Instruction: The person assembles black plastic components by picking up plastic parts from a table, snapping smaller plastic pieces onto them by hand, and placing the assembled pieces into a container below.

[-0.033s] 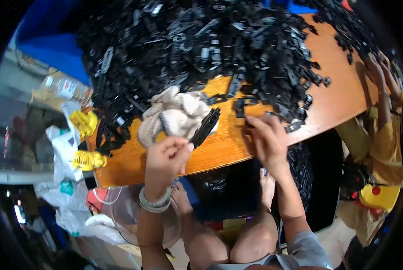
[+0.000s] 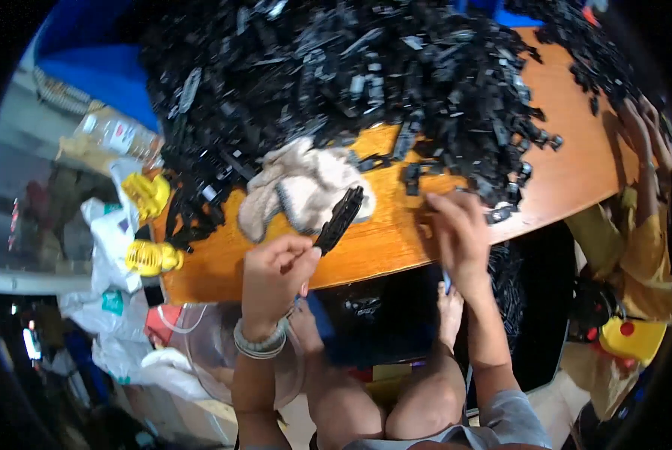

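My left hand [image 2: 279,274] pinches the lower end of a long, narrow black plastic part [image 2: 342,217] between thumb and fingers. The part slants up and to the right, in front of a crumpled whitish cloth [image 2: 294,184] on the orange-brown table [image 2: 381,255]. To the right, my right hand [image 2: 459,236] hovers over the table's near edge with its fingers loosely bent and apart; I see nothing in it. Just beyond its fingertips lies a small black piece [image 2: 412,180]. Past the cloth spreads a big heap of similar black plastic parts [image 2: 313,82].
Yellow plastic objects [image 2: 154,257] and white plastic bags [image 2: 111,240] sit at the left edge, with a clear bottle [image 2: 122,137] beyond. A clear tub [image 2: 216,349] stands below. At the right, another person's hands [image 2: 639,131] work near more black parts.
The whole view has shifted slightly, so the table and heap appear farther right. The black part in my left hand sits a little lower against the cloth. My grip is unchanged.
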A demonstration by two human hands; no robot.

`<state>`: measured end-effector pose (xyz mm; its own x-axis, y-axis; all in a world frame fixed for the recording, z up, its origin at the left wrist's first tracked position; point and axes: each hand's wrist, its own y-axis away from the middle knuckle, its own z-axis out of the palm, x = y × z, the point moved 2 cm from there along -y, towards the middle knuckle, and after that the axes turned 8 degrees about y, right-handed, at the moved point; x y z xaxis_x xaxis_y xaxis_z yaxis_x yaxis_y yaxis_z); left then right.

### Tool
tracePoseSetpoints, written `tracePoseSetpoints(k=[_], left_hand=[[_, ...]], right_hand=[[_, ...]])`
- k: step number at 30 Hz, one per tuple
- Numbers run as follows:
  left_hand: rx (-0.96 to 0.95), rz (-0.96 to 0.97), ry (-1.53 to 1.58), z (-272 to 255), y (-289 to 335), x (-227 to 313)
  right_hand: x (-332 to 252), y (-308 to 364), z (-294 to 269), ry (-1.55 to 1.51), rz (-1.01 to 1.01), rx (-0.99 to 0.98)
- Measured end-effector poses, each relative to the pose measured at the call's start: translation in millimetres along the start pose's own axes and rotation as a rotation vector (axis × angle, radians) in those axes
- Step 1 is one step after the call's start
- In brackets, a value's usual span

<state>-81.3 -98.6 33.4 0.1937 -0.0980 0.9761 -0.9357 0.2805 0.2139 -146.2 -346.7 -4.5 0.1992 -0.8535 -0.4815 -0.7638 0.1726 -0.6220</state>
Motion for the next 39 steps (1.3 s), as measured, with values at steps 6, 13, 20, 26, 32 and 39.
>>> tracePoseSetpoints(k=[6, 13, 20, 26, 32, 39], left_hand=[[0.27, -0.149, 0.15, -74.7, 91.2, -31.5], [0.517, -0.571, -0.172, -203.5, 253.3, -224.4], [0.673, -0.081, -0.35, -108.4, 178.1, -132.3], [0.565, 0.677, -1.271, -8.3, 81.9, -30.6], [0.24, 0.622, -0.679, 17.8, 47.0, -17.6], [0.174, 0.517, -0.689, -10.1, 10.4, -27.9]], right_hand=[[5.4, 4.3, 2.5, 0.06, -0.02, 0.018], [-1.5, -2.5, 18.2, 0.045, 0.0, 0.032], [-0.6, 1.4, 7.7, 0.072, 0.02, 0.006], [3.2, 3.9, 5.5, -0.004, 0.115, 0.092], [6.5, 5.1, -1.6, -0.147, 0.182, 0.148], [9.7, -1.2, -9.4, -0.854, 0.646, -0.102]])
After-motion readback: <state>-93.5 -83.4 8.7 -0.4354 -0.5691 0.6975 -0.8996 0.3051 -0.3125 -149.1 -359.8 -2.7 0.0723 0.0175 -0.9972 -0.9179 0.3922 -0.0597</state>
